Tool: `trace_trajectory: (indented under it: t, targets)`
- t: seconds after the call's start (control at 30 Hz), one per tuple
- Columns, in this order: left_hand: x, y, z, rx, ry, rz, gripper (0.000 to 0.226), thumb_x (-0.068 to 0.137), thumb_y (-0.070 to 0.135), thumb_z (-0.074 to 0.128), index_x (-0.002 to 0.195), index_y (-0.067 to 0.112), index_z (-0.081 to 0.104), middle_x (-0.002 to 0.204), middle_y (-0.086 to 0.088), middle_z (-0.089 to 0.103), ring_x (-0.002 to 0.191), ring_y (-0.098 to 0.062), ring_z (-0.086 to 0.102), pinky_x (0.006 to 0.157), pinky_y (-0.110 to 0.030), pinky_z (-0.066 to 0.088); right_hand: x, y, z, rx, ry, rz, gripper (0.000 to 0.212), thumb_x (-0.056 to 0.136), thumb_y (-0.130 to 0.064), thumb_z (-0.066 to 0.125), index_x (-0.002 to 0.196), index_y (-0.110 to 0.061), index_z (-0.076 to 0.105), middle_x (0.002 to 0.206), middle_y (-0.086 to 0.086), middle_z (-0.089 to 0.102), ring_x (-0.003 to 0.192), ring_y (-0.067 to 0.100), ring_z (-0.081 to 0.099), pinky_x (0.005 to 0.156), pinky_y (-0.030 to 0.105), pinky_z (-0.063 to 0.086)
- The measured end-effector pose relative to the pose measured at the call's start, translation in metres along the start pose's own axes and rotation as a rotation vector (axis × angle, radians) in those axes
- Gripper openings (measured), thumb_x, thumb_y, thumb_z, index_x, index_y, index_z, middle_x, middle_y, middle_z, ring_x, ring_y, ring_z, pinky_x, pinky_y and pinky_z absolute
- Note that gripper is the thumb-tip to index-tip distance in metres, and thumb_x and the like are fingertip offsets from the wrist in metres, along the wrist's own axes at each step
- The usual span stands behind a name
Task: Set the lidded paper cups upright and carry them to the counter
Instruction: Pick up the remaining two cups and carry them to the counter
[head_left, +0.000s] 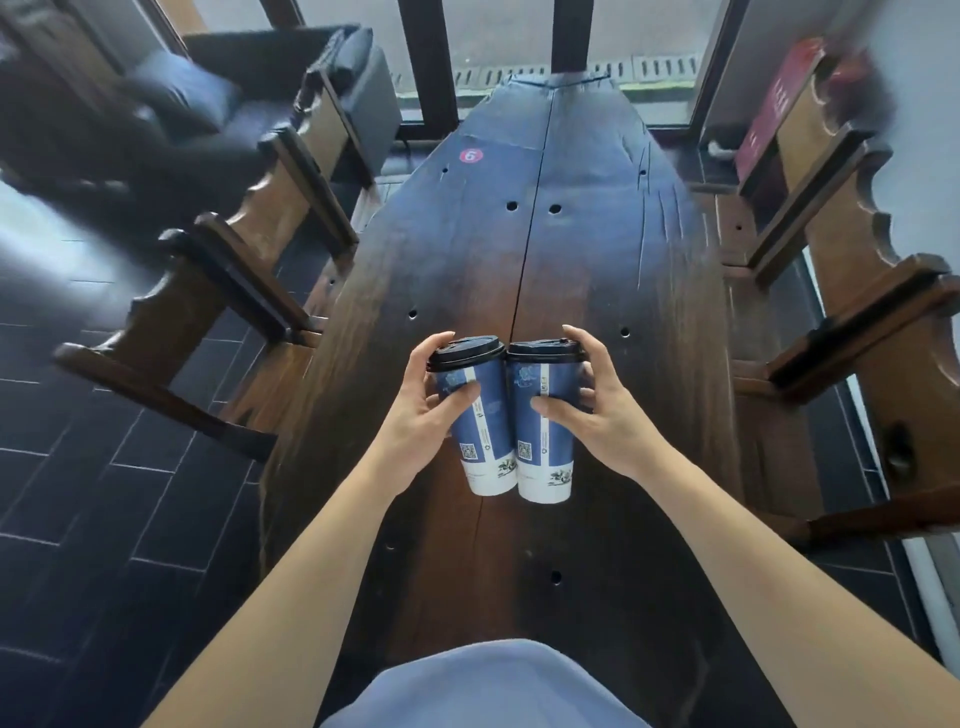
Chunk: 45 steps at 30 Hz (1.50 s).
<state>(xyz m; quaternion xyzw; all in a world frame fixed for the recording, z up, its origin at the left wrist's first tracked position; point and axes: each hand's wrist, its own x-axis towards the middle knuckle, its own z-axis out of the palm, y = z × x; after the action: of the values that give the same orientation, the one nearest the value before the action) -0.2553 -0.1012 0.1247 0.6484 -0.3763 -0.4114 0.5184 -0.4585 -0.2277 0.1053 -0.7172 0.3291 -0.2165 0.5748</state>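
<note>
Two lidded cups upright above the dark wood surface, lids touching. Left grip is wrapped round the left cup, thumb on front. Right grip is wrapped round the right cup w/ thumb across.

Two lidded paper cups, one table, two wooden benches, one armchair.

A long dark wooden desk bears a red number sticker at its far end; wooden benches flank it.
</note>
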Motion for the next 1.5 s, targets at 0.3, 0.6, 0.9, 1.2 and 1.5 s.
trace_trajectory:
  t: [0.3, 0.6, 0.9, 1.2, 1.5]
  targets:
    - [-0.025, 0.028, 0.015, 0.007, 0.046, 0.103, 0.056, 0.101, 0.014, 0.065, 0.143, 0.043, 0.041, 0.131, 0.001, 0.062, 0.113, -0.018, 0.07, 0.087, -0.032, 0.062, -0.021, -0.024, -0.012, 0.027, 0.005, -0.067, 0.079, 0.093, -0.022, 0.072, 0.151, -0.045, 0.023, 0.134, -0.006, 0.061, 0.109, 0.01, 0.07, 0.086, 0.024, 0.06]
    - [-0.029, 0.044, 0.056, -0.088, 0.043, 0.133, 0.066, 0.1, 0.008, 0.064, 0.148, 0.044, 0.036, 0.136, -0.006, 0.065, 0.118, -0.017, 0.069, 0.094, -0.032, 0.06, -0.054, -0.034, -0.049, 0.1, 0.087, -0.064, 0.078, 0.094, -0.021, 0.07, 0.155, -0.043, 0.027, 0.127, -0.016, 0.064, 0.106, 0.008, 0.072, 0.08, 0.018, 0.058]
    - [-0.027, 0.037, 0.073, -0.037, -0.02, 0.116, 0.061, 0.101, 0.014, 0.064, 0.146, 0.048, 0.039, 0.137, -0.009, 0.061, 0.119, -0.018, 0.069, 0.097, -0.04, 0.061, -0.07, -0.022, -0.058, 0.07, 0.159, -0.044, 0.079, 0.083, -0.045, 0.071, 0.151, -0.043, 0.031, 0.131, -0.012, 0.062, 0.109, 0.008, 0.069, 0.085, 0.024, 0.06]
    - [-0.047, 0.035, 0.009, -0.034, 0.078, 0.14, 0.055, 0.102, 0.016, 0.064, 0.142, 0.046, 0.042, 0.13, -0.006, 0.065, 0.114, -0.015, 0.07, 0.094, -0.037, 0.062, -0.043, -0.05, -0.003, 0.032, 0.111, -0.089, 0.07, 0.09, -0.026, 0.076, 0.147, -0.04, 0.037, 0.125, -0.007, 0.065, 0.101, 0.008, 0.072, 0.079, 0.024, 0.061]
    - [-0.111, 0.012, -0.144, -0.048, 0.325, 0.131, 0.06, 0.101, 0.03, 0.066, 0.148, 0.051, 0.036, 0.143, 0.001, 0.059, 0.125, -0.018, 0.065, 0.105, -0.051, 0.056, 0.003, -0.115, 0.15, 0.047, -0.104, -0.148, 0.069, 0.088, -0.02, 0.078, 0.144, -0.04, 0.044, 0.123, -0.009, 0.068, 0.101, 0.01, 0.074, 0.078, 0.026, 0.061]
